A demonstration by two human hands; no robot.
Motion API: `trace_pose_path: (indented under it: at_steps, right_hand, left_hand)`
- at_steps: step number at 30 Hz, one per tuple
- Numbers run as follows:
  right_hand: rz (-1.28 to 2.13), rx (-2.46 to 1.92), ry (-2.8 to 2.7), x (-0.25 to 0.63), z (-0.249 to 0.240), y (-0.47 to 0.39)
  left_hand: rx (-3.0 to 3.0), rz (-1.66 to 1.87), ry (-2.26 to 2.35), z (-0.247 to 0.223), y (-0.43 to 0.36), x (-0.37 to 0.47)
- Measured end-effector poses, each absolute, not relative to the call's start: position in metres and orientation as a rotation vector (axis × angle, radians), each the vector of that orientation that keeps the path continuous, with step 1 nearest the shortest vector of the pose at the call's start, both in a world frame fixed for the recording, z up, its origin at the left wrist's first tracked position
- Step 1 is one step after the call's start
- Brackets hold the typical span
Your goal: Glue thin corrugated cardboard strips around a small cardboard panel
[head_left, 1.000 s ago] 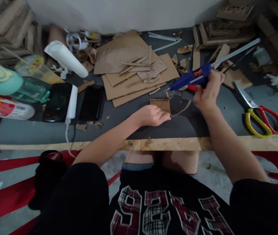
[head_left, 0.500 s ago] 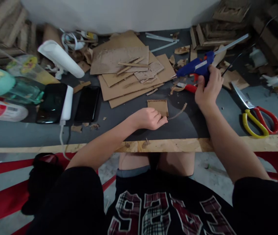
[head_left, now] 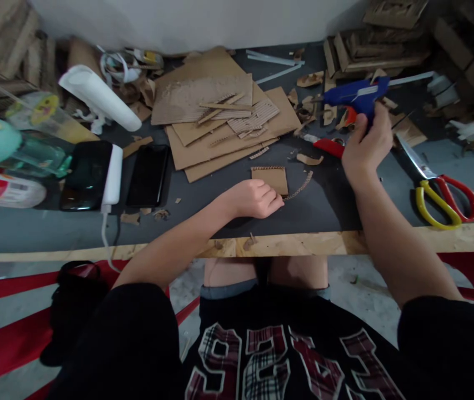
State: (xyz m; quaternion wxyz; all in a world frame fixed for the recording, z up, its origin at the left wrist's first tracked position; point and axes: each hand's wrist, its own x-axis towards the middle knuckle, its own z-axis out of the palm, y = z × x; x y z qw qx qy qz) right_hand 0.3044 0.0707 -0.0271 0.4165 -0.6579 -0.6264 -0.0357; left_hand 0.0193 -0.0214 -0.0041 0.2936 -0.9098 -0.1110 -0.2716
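My right hand [head_left: 368, 139] is wrapped round the handle of a blue hot glue gun [head_left: 355, 95]. A clear glue stick [head_left: 412, 78] sticks out of its back, and the nozzle points left above some scraps. My left hand [head_left: 257, 199] is closed at the lower edge of a small cardboard square [head_left: 273, 178], pinching a thin corrugated cardboard strip [head_left: 301, 187]. The strip's free end curves up to the right on the table. Another corrugated edge runs along the square's top side. My fingers hide the square's lower left part.
Stacked cardboard sheets [head_left: 228, 150] lie behind the square. A red-handled cutter [head_left: 329, 146] and a curled scrap [head_left: 309, 159] lie near my right hand; scissors [head_left: 440, 191] are farther right. Two phones [head_left: 149, 175] and bottles [head_left: 5, 186] occupy the left. The wooden table edge [head_left: 287, 244] runs in front.
My right hand has moved the glue gun right and slightly up, away from the cardboard stack. A curled scrap now lies apart below the cutter. My left hand stays almost in place.
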Motion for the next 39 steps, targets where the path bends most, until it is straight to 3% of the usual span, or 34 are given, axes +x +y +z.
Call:
trace_pose_path:
  at_steps: [7,13,22,34,39]
  right_hand:
    - [-0.369,-1.148,-1.539,0.310,-0.031,0.072]
    - [-0.144,-1.196,-1.533,0.296,-0.022,0.066]
    - [-0.072,-1.109,-2.061,0.287,-0.009,0.056]
    - [0.037,-1.408,-2.153,0.291,0.004,0.050]
    - [0.044,-1.326,-2.172,0.290,0.003,0.052]
  left_hand:
    - [-2.443,-0.711,-0.308,-0.009,-0.019,0.018]
    - [-2.535,-0.851,-0.416,-0.011,-0.015,0.014]
    - [-2.522,-0.778,-0.527,-0.011,-0.014,0.016]
    - [-2.721,-0.615,-0.593,-0.016,-0.014,0.006]
    - [-2.839,-0.597,-0.716,-0.017,-0.014,0.007]
